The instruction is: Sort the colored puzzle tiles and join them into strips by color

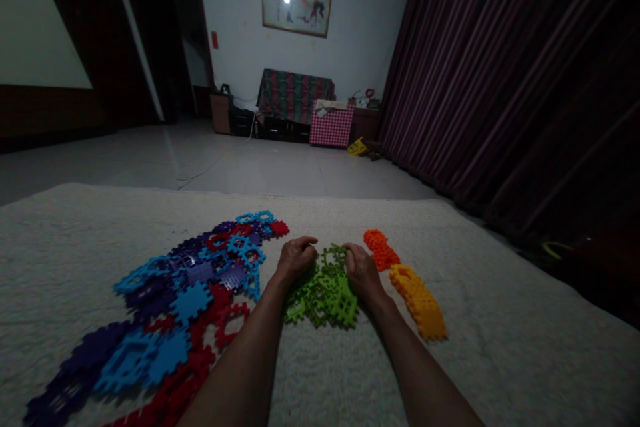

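Observation:
On a pale fuzzy rug (450, 360) lies a heap of green interlocking plastic tiles (325, 293) between my two hands. My left hand (296, 257) is curled with fingers closed at the heap's left top edge, gripping a green tile. My right hand (361, 268) is closed on green tiles at the heap's right top edge. A row of orange tiles (381, 248) and a row of yellow tiles (419, 301) lie just right of my right hand.
A wide spread of blue, purple and red tiles (185, 293) covers the rug to the left. Beyond the rug is bare grey floor (240, 160) with a cable, a covered cabinet (295, 97) and a checked box (331, 123) at the far wall. Dark curtains (500, 80) hang on the right.

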`<move>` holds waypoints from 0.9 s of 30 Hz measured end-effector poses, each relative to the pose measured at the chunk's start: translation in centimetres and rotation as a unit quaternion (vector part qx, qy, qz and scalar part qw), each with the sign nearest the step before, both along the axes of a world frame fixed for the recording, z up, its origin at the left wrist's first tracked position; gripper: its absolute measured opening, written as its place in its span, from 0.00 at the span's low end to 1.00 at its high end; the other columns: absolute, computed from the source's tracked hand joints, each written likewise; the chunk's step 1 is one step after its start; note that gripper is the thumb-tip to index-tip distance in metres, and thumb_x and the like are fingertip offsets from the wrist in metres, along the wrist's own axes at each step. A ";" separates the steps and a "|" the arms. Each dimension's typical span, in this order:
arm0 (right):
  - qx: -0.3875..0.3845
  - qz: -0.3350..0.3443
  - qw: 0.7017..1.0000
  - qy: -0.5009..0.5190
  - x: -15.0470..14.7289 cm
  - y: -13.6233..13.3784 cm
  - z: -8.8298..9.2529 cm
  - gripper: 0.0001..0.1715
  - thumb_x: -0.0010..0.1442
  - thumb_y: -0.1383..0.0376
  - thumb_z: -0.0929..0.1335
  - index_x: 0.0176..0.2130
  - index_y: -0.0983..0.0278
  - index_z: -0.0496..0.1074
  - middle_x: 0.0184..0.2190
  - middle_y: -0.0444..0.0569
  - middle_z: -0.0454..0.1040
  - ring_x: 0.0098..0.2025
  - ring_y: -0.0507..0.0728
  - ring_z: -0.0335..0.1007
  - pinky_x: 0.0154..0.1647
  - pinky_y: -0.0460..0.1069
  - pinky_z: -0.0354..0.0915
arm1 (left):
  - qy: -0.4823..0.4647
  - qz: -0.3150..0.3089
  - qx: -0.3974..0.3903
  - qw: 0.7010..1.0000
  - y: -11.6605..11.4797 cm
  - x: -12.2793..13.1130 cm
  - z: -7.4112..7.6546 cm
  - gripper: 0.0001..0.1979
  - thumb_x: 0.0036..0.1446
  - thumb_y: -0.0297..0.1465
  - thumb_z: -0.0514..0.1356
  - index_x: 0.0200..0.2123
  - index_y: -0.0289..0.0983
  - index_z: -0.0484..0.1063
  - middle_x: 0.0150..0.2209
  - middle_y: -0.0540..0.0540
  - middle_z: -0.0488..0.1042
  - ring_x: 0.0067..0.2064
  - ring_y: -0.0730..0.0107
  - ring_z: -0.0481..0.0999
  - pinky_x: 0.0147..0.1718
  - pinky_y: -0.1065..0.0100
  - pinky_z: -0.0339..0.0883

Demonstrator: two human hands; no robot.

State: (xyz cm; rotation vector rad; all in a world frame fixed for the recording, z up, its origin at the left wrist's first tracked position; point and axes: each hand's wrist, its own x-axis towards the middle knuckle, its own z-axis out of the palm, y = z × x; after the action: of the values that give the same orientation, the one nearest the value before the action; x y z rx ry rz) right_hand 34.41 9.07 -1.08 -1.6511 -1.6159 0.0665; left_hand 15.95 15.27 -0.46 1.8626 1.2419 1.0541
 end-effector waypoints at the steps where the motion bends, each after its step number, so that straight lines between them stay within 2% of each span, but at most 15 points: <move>1: 0.000 -0.017 0.999 0.034 0.1 0.1 0.0 0.20 0.62 0.66 0.56 0.44 0.65 0.74 0.39 0.53 0.78 0.42 0.57 0.74 0.46 0.50 0.67 | -0.001 -0.001 0.001 1.000 0.1 0.0 -0.1 0.19 0.50 0.27 0.56 0.44 0.34 0.80 0.32 0.46 0.80 0.33 0.68 0.76 0.35 0.70 0.68; 3: -0.005 -0.049 0.994 0.097 0.3 0.4 -0.1 0.23 0.63 0.63 0.55 0.46 0.65 0.73 0.34 0.51 0.79 0.36 0.56 0.75 0.40 0.49 0.67 | -0.002 -0.004 0.002 1.000 0.2 -0.1 -0.4 0.19 0.50 0.28 0.56 0.44 0.35 0.80 0.31 0.46 0.80 0.32 0.69 0.76 0.34 0.71 0.68; 5: -0.010 -0.072 0.990 0.120 0.5 0.6 -0.2 0.23 0.63 0.62 0.55 0.47 0.65 0.72 0.32 0.51 0.78 0.34 0.56 0.74 0.39 0.49 0.67 | -0.004 -0.007 0.004 1.000 0.2 -0.1 -0.5 0.19 0.50 0.28 0.56 0.44 0.34 0.80 0.30 0.46 0.80 0.32 0.69 0.76 0.33 0.71 0.67; 8: 0.001 -0.113 0.992 0.061 0.4 0.6 -0.2 0.22 0.60 0.62 0.59 0.46 0.67 0.73 0.39 0.56 0.77 0.42 0.59 0.74 0.45 0.51 0.66 | -0.006 -0.006 0.000 1.000 0.1 -0.1 -0.4 0.19 0.51 0.28 0.56 0.44 0.34 0.79 0.31 0.46 0.80 0.32 0.69 0.76 0.33 0.71 0.67; 11: -0.004 -0.142 0.990 -0.006 0.0 0.4 0.1 0.25 0.54 0.62 0.64 0.49 0.72 0.72 0.46 0.63 0.74 0.46 0.63 0.71 0.48 0.54 0.65 | -0.005 -0.002 -0.003 1.000 0.0 0.0 -0.1 0.19 0.50 0.28 0.56 0.44 0.34 0.80 0.31 0.46 0.80 0.32 0.70 0.75 0.34 0.71 0.67; 14: -0.052 -0.123 0.990 -0.037 -0.3 0.3 0.6 0.25 0.51 0.64 0.67 0.49 0.70 0.73 0.45 0.60 0.74 0.44 0.62 0.71 0.47 0.53 0.66 | -0.001 -0.001 -0.008 1.000 -0.2 0.0 0.2 0.19 0.50 0.28 0.56 0.44 0.33 0.80 0.31 0.45 0.80 0.32 0.69 0.75 0.34 0.71 0.67; 18: -0.106 -0.105 0.987 -0.065 -0.2 0.2 1.1 0.22 0.52 0.64 0.67 0.47 0.69 0.74 0.42 0.57 0.75 0.45 0.60 0.70 0.47 0.50 0.64 | -0.001 -0.004 0.000 1.000 -0.4 -0.1 0.4 0.19 0.50 0.27 0.55 0.44 0.33 0.80 0.34 0.44 0.81 0.33 0.69 0.76 0.36 0.70 0.67; 21: -0.124 -0.103 0.983 -0.090 0.0 0.4 1.3 0.21 0.54 0.65 0.67 0.46 0.71 0.74 0.43 0.58 0.75 0.46 0.59 0.70 0.48 0.49 0.63 | -0.005 -0.007 -0.005 1.000 -0.5 -0.2 0.6 0.19 0.50 0.26 0.55 0.45 0.33 0.79 0.36 0.43 0.81 0.35 0.68 0.76 0.37 0.70 0.67; 27: -0.147 -0.094 0.979 -0.105 0.4 1.6 1.3 0.17 0.53 0.65 0.70 0.43 0.68 0.76 0.40 0.56 0.77 0.42 0.58 0.72 0.44 0.48 0.64 | -0.014 -0.005 -0.032 0.999 -0.5 0.0 0.6 0.19 0.51 0.26 0.55 0.44 0.32 0.79 0.32 0.45 0.81 0.32 0.70 0.75 0.34 0.71 0.66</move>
State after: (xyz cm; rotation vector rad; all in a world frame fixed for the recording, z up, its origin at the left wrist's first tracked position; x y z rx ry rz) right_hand 34.80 10.65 0.24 -2.0926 -1.6565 0.0371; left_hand 15.92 14.76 0.15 1.7977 1.2344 1.0204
